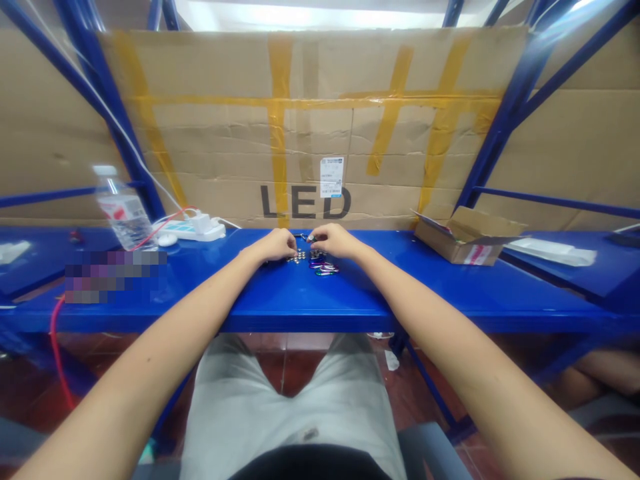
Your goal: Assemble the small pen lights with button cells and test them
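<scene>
Over the blue tabletop, my left hand has its fingers bent together. What they pinch, if anything, is too small to make out. Just under its fingertips lie several small shiny metal pieces, perhaps rings. My right hand faces it a short gap away, thumb and finger closed on a small metal piece whose kind I cannot tell. A small dark metal item shows between the two hands. Beneath the right hand sit more small metal pieces and several coloured carabiners, purple, green and pink among them.
At the left stand a water bottle and a white power strip with cables. An open cardboard box is at the right, beside white packaging. A large taped carton and blue posts border the back.
</scene>
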Action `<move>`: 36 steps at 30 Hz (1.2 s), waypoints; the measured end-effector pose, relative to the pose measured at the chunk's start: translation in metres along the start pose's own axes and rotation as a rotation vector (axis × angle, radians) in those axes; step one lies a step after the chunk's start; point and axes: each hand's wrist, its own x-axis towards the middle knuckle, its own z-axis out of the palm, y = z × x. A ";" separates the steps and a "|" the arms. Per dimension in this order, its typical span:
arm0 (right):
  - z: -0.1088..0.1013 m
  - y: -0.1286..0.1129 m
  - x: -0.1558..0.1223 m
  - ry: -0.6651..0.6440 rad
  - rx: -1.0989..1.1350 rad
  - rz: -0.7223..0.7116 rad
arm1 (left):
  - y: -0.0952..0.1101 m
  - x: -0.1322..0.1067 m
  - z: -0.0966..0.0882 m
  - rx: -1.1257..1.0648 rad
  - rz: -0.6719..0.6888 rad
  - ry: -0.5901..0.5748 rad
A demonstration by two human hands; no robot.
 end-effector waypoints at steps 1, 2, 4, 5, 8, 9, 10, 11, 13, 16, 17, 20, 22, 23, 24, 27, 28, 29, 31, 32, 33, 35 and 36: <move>0.000 0.000 0.000 0.000 0.000 -0.001 | 0.000 0.000 0.000 0.002 -0.004 -0.001; 0.000 -0.001 -0.001 -0.001 0.000 -0.001 | 0.000 0.000 0.000 0.004 -0.008 0.000; -0.001 -0.001 -0.001 -0.005 -0.001 0.001 | -0.001 0.000 -0.001 0.002 -0.016 -0.002; -0.001 -0.001 -0.001 -0.007 -0.002 0.002 | -0.001 0.000 -0.002 -0.002 -0.019 -0.006; -0.001 -0.002 -0.002 -0.011 0.000 0.000 | -0.001 -0.001 -0.005 -0.009 -0.020 -0.024; -0.002 -0.002 -0.002 -0.012 -0.001 -0.001 | -0.001 -0.001 -0.005 -0.006 -0.015 -0.030; -0.001 -0.001 -0.002 -0.013 -0.002 0.000 | -0.001 -0.001 -0.006 -0.003 -0.010 -0.032; -0.001 -0.001 -0.001 -0.013 -0.003 0.001 | 0.000 -0.001 -0.006 0.000 -0.008 -0.030; -0.001 -0.001 -0.001 -0.015 -0.003 0.002 | 0.000 -0.001 -0.004 0.007 -0.019 -0.014; -0.001 -0.001 -0.001 -0.018 0.000 0.003 | 0.000 0.000 0.000 0.029 -0.038 0.035; -0.001 0.000 -0.001 -0.018 0.003 0.003 | 0.000 0.001 0.001 0.037 -0.035 0.048; -0.001 0.000 -0.001 -0.015 0.011 0.000 | -0.001 0.002 0.003 0.039 -0.015 0.072; -0.001 0.000 -0.001 -0.015 0.015 -0.005 | -0.002 0.002 0.003 0.025 -0.009 0.082; -0.001 0.000 -0.001 -0.016 0.017 -0.007 | -0.002 0.001 0.003 0.016 -0.010 0.081; -0.001 0.000 -0.001 -0.016 0.018 -0.009 | -0.003 0.001 0.002 0.009 -0.012 0.073; -0.001 -0.001 -0.001 -0.017 0.015 -0.002 | -0.003 0.001 0.002 0.002 -0.019 0.017; -0.001 -0.001 -0.001 -0.017 0.011 0.003 | -0.003 0.001 0.002 0.006 -0.016 0.001; -0.001 -0.001 -0.001 -0.018 0.008 0.007 | -0.003 0.001 0.002 0.011 -0.011 -0.009; -0.001 -0.001 -0.001 -0.017 0.002 0.011 | -0.002 0.001 0.002 0.024 0.000 -0.017; -0.001 -0.001 -0.001 -0.014 -0.001 0.011 | -0.002 0.000 0.002 0.033 0.003 -0.017; -0.001 -0.001 -0.001 -0.008 -0.004 0.009 | -0.001 -0.001 0.002 0.045 0.006 -0.016; -0.001 0.000 0.000 0.010 -0.009 0.002 | -0.001 -0.003 0.002 0.085 0.025 -0.004; -0.001 0.000 0.000 0.018 -0.011 -0.002 | -0.001 -0.004 0.001 0.115 0.039 0.012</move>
